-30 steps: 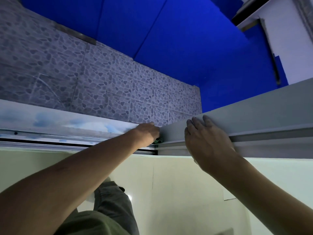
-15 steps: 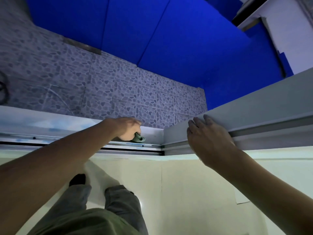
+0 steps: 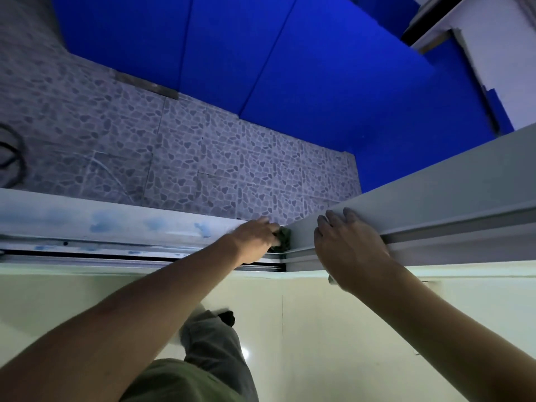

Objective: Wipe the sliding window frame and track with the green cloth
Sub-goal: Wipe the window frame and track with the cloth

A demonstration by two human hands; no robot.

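The metal window track [image 3: 116, 250] runs across the view from the left edge to the middle, with blue smears on the sill above it. The grey sliding window frame [image 3: 435, 204] stands on the right part of the track. My left hand [image 3: 255, 233] is closed on the green cloth [image 3: 282, 240], which is bunched and pressed into the track right against the frame's left end. Only a small dark green part of the cloth shows past my fingers. My right hand [image 3: 348, 245] lies flat on the frame's lower rail, fingers apart, holding nothing.
Beyond the track lies a pebble-pattern tiled floor [image 3: 203, 158] and blue wall panels [image 3: 290, 59]. A dark hose loop [image 3: 11, 158] sits at the far left. Below the track are a pale wall [image 3: 348, 329] and my leg in olive trousers [image 3: 214, 352].
My left hand slid left along the track with the cloth, then came back right to the frame's end. My right hand stayed on the frame.
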